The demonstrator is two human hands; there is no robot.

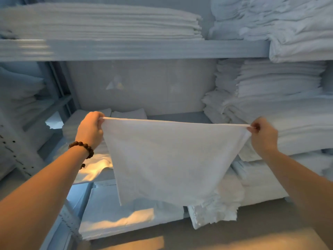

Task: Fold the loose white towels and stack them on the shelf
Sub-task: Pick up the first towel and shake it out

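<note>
A white towel hangs stretched in front of me, its top edge taut and its body drooping to a point low down. My left hand, with a bead bracelet on the wrist, pinches the top left corner. My right hand pinches the top right corner. Behind the towel lies the middle shelf, with small folded towels at its left back. The towel hides part of the shelf's front edge and the linen beneath.
Tall stacks of folded white linen fill the right of the middle shelf. The upper shelf carries a flat folded stack and a rumpled pile. Loose and folded white cloth lies on the lower level. A perforated metal upright stands at left.
</note>
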